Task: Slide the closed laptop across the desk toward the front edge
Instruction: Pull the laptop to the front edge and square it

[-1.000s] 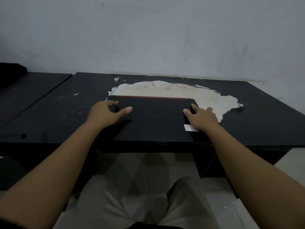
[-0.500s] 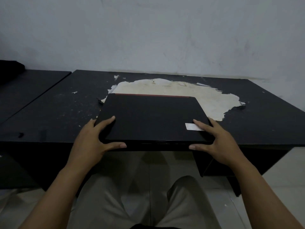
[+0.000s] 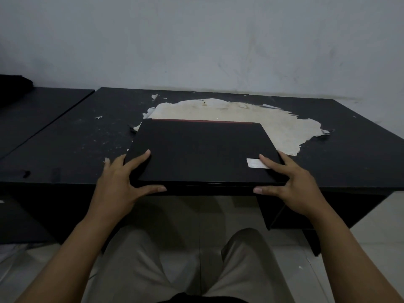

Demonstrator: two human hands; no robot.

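A closed black laptop (image 3: pixel 201 149) with a red strip along its far edge and a white sticker near its front right corner lies on the black desk (image 3: pixel 65 138), its near edge at the desk's front edge. My left hand (image 3: pixel 122 182) grips the laptop's front left corner, fingers on the lid and thumb under the front edge. My right hand (image 3: pixel 293 182) holds the front right corner the same way, one finger on the sticker.
A large pale patch of peeled surface (image 3: pixel 251 114) lies behind the laptop. A second black desk (image 3: pixel 32 110) adjoins on the left with a dark object (image 3: pixel 13 86) on it. A grey wall stands close behind. My legs are under the desk.
My hands went from the laptop's far corners to its front corners. The laptop slid toward me and now sits at the desk's front edge.
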